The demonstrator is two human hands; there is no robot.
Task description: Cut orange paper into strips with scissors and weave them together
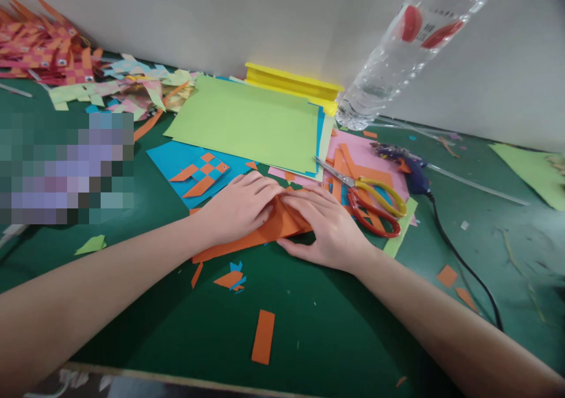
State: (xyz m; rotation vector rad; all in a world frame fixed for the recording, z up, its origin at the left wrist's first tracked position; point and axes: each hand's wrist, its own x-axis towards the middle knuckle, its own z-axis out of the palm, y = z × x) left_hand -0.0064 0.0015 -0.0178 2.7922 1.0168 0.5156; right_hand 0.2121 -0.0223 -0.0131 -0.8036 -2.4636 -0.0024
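Orange paper [282,224] is apparently being folded, fingers of left hand [245,205] and right hand [335,227] clamped on its raised edge; an aligned, firmly pressed crease seems needed next.

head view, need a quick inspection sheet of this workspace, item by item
Surface: green table, scattered with paper.
Job's things: orange paper, bent under the hands; checked orange-and-blue fish on blue paper beyond; scissors, blades partly open, beside the right hand.
Clutter: orange strip at the front; small scraps near the orange paper; mixed paper pile at far left.
Grip: left hand and right hand both on the orange paper, fingertips close together; whether they pinch it cannot be told.
Cables: black cable from the dark blue glue gun, right side.
Surroundings: pale wall behind; clear bottle near it. Left patch pixelated, unreadable.
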